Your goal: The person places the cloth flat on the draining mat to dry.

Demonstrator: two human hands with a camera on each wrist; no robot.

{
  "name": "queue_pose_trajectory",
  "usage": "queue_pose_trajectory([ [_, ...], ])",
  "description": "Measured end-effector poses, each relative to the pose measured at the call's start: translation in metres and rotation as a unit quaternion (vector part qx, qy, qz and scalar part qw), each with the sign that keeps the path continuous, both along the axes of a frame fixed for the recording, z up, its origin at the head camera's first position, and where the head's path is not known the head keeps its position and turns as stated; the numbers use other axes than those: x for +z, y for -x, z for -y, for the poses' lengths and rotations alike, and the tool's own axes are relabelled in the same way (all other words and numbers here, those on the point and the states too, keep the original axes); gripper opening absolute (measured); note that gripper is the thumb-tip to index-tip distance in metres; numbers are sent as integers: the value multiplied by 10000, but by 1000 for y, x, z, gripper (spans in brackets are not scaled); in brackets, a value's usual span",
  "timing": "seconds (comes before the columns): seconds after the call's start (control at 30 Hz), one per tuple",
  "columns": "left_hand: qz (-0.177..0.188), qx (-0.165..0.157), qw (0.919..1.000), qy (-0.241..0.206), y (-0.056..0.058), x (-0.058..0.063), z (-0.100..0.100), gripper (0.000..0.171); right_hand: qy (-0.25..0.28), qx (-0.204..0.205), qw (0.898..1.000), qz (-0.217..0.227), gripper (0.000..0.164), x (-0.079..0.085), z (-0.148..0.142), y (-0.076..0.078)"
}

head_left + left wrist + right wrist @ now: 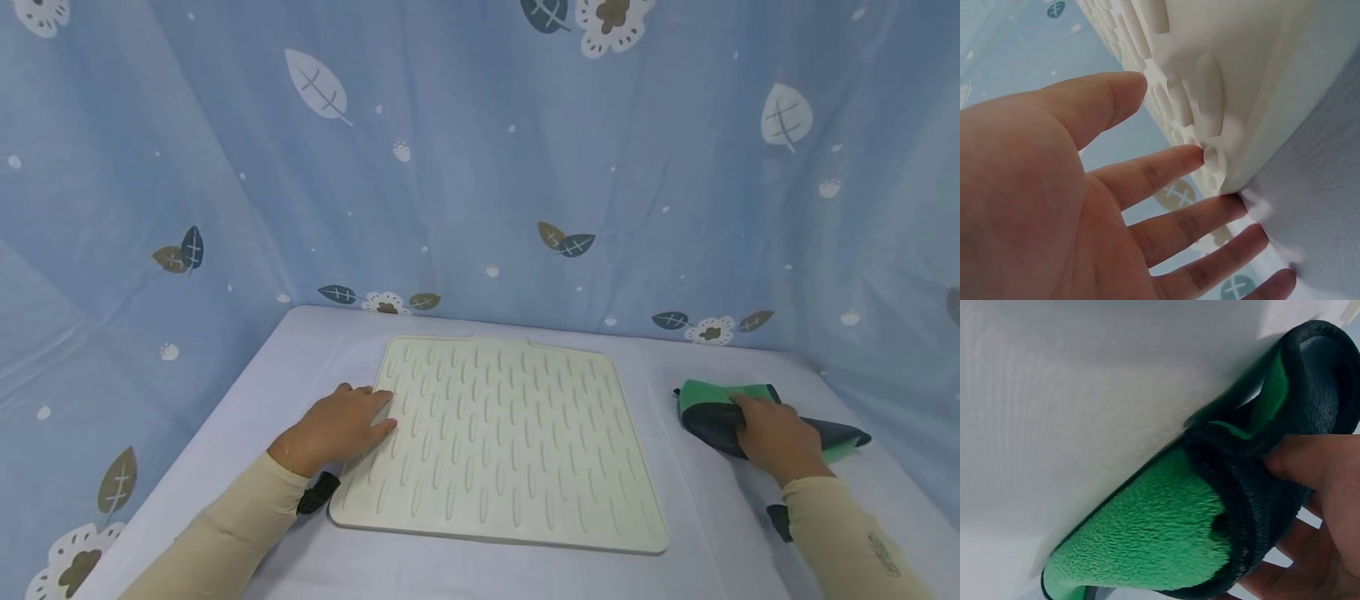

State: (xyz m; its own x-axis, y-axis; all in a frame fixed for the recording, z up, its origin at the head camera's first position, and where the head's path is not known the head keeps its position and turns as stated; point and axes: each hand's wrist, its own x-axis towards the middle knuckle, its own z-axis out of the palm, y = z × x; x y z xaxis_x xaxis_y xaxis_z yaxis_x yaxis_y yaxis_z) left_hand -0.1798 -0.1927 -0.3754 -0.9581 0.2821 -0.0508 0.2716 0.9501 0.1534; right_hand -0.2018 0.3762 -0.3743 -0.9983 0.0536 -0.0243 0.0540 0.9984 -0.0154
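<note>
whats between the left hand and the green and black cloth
Most of the ridged cream mat lies between the left hand and the cloth, then a bare strip of white tabletop, as the head view shows.

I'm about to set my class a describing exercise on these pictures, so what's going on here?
A person has both bare hands at work over a white table cover. The left hand is spread at the left edge of a cream ridged mat, which lies flat. The right hand grips a folded green and dark cloth to the right of the mat. The cloth is apart from the mat at this moment.
</note>
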Motion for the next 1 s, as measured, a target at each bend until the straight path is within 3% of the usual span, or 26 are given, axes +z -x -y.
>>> queue_pose_trajectory([
  [0.27,-48,-46,10000,-15,0,0,1,48,73,224,9984,-520,45,3,12,-3],
  [0.57,-72,-51,10000,-25,2,0,1,47,93,291,9964,-786,45,7,30,-4],
  [1.0,-134,-89,9999,-63,1,0,2,47,132,836,9833,-1613,42,13,56,-12],
])
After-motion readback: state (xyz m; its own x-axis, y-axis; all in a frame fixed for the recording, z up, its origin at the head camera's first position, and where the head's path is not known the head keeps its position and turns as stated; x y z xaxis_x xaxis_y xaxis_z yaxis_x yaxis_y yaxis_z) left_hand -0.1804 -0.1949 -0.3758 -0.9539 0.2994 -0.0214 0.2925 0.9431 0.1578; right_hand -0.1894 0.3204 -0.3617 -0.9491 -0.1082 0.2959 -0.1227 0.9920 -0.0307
